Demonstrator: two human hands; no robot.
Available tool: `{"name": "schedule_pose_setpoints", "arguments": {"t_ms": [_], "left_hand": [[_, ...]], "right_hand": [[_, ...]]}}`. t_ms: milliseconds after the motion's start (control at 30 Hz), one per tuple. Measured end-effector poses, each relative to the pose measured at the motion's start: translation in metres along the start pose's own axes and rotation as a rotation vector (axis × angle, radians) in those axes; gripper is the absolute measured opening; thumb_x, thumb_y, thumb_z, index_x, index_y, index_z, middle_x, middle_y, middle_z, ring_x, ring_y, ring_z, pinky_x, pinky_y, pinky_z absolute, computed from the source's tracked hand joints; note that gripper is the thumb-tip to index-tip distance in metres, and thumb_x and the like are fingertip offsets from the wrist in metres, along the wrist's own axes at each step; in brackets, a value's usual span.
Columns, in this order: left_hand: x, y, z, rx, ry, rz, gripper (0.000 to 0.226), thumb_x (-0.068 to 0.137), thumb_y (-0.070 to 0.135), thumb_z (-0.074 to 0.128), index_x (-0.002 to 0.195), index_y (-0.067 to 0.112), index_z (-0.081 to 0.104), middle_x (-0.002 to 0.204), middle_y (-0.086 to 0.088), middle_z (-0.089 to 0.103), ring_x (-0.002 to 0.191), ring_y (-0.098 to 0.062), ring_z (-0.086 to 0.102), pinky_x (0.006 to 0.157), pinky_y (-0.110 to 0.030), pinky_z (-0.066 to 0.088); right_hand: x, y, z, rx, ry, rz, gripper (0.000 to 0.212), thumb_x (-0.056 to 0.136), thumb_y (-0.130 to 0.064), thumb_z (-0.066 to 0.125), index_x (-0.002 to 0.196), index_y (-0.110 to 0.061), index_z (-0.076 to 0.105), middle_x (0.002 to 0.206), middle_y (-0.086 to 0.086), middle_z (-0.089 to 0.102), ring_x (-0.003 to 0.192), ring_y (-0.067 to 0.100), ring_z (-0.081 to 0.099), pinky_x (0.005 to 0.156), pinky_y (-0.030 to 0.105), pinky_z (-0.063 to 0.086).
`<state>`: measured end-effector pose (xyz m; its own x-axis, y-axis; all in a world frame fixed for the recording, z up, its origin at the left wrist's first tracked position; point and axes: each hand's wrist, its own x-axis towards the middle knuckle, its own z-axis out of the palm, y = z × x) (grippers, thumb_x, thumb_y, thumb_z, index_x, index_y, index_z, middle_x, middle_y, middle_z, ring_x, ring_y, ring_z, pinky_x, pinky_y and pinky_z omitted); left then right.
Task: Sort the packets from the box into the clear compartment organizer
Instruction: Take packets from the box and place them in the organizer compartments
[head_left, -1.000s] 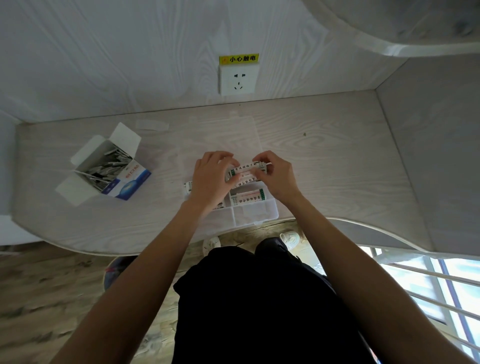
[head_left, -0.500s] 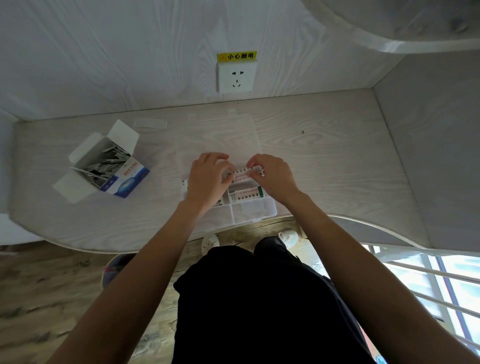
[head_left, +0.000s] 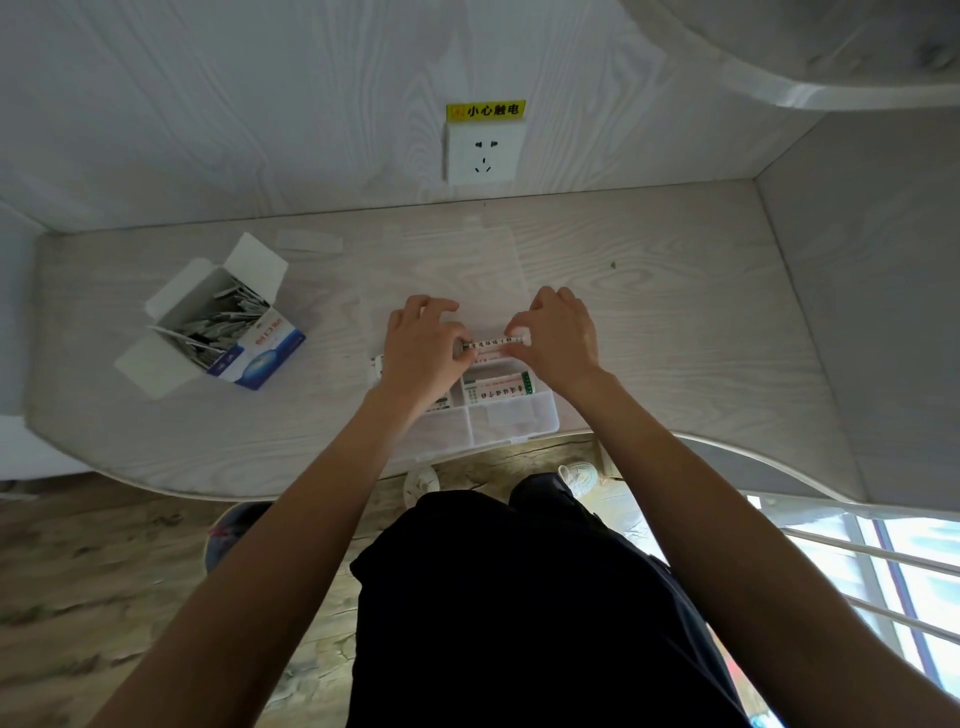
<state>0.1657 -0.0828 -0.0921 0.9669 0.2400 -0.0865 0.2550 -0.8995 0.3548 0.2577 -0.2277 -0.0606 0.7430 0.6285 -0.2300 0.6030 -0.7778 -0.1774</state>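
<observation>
A clear compartment organizer (head_left: 511, 426) sits at the desk's near edge, its lid (head_left: 457, 270) lying open toward the wall. My left hand (head_left: 423, 348) and my right hand (head_left: 558, 338) pinch the two ends of a small stack of white packets (head_left: 496, 344) over the organizer's far compartments. More packets (head_left: 498, 388) lie flat in a middle compartment. The two nearest compartments look bare. An open white and blue box (head_left: 218, 327) with several grey packets stands at the left of the desk.
A wall socket (head_left: 484, 153) with a yellow warning label sits on the back wall. A side panel (head_left: 862, 312) closes the desk's right end. A small clear strip (head_left: 309, 241) lies near the wall. The curved desk edge (head_left: 260, 488) runs just behind the organizer.
Both hands have lowered the packet stack slightly toward the organizer's far compartments and kept hold of its ends. The view has shifted a little.
</observation>
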Motion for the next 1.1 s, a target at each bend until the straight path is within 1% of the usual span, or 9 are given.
{"name": "schedule_pose_setpoints", "arguments": {"t_ms": [133,300,567,700,833,900,967,1033,1100], "left_hand": [[0.001,0.004,0.0,0.006,-0.027,0.018,0.025,0.086,0.039,0.062,0.102,0.022,0.072,0.135,0.003,0.05,0.129,-0.024,0.033,0.102,-0.04,0.026],[0.001,0.005,0.002,-0.011,-0.034,0.001,0.025,0.086,0.038,0.061,0.104,0.023,0.071,0.135,0.003,0.05,0.129,-0.024,0.033,0.103,-0.04,0.025],[-0.004,0.0,-0.002,-0.023,0.036,0.073,0.021,0.083,0.036,0.066,0.098,0.022,0.072,0.126,0.001,0.057,0.122,-0.025,0.042,0.099,-0.04,0.031],[-0.014,-0.01,-0.011,-0.079,0.128,0.139,0.016,0.082,0.03,0.069,0.093,0.02,0.071,0.114,0.0,0.065,0.11,-0.024,0.054,0.094,-0.039,0.038],[-0.031,-0.025,-0.019,-0.066,0.154,0.089,0.027,0.084,0.036,0.064,0.106,0.019,0.067,0.111,0.001,0.066,0.106,-0.02,0.057,0.093,-0.035,0.04],[-0.042,-0.032,-0.03,-0.122,0.233,0.013,0.03,0.088,0.035,0.059,0.112,0.018,0.064,0.111,-0.001,0.066,0.105,-0.019,0.057,0.092,-0.032,0.04],[-0.055,-0.043,-0.047,-0.128,0.436,-0.035,0.027,0.088,0.028,0.056,0.112,0.017,0.063,0.107,-0.003,0.066,0.102,-0.022,0.058,0.089,-0.032,0.041],[-0.065,-0.059,-0.061,-0.023,0.654,-0.077,0.026,0.084,0.021,0.06,0.109,0.015,0.063,0.107,-0.004,0.066,0.104,-0.026,0.057,0.092,-0.035,0.04],[-0.076,-0.082,-0.072,0.084,0.732,-0.202,0.035,0.079,0.024,0.065,0.113,0.016,0.059,0.116,-0.005,0.063,0.113,-0.028,0.053,0.1,-0.04,0.036]], "right_hand": [[0.002,-0.006,0.001,0.033,-0.015,-0.009,0.024,0.086,-0.042,0.062,0.103,-0.028,0.07,0.109,0.002,0.052,0.107,0.019,0.044,0.092,0.027,0.033],[-0.001,0.002,0.0,0.002,-0.006,-0.009,0.028,0.088,-0.044,0.057,0.107,-0.028,0.07,0.108,0.002,0.05,0.105,0.02,0.041,0.091,0.027,0.031],[-0.002,0.008,-0.001,0.151,0.028,0.033,0.018,0.087,-0.034,0.063,0.1,-0.025,0.071,0.106,0.001,0.053,0.103,0.018,0.045,0.085,0.023,0.03],[-0.006,0.012,-0.001,0.237,0.02,0.038,0.02,0.087,-0.032,0.062,0.105,-0.024,0.068,0.112,0.003,0.056,0.107,0.02,0.046,0.088,0.025,0.032],[-0.007,0.002,0.002,0.19,0.027,-0.036,0.022,0.091,-0.033,0.056,0.105,-0.022,0.068,0.111,0.004,0.062,0.107,0.024,0.051,0.094,0.034,0.036],[-0.004,-0.012,-0.001,0.221,0.091,-0.111,0.021,0.093,-0.03,0.053,0.106,-0.02,0.067,0.107,0.003,0.064,0.104,0.023,0.053,0.093,0.035,0.036],[0.008,-0.035,-0.007,0.27,0.126,-0.199,0.022,0.094,-0.028,0.053,0.109,-0.019,0.066,0.104,0.002,0.066,0.103,0.021,0.053,0.092,0.034,0.034],[0.023,-0.059,-0.015,0.312,0.133,-0.279,0.022,0.094,-0.027,0.053,0.111,-0.019,0.065,0.102,0.001,0.066,0.102,0.021,0.053,0.092,0.033,0.034],[0.045,-0.087,-0.016,0.341,0.125,-0.36,0.022,0.093,-0.025,0.054,0.111,-0.018,0.065,0.101,0.002,0.066,0.1,0.023,0.054,0.091,0.034,0.035]]}}
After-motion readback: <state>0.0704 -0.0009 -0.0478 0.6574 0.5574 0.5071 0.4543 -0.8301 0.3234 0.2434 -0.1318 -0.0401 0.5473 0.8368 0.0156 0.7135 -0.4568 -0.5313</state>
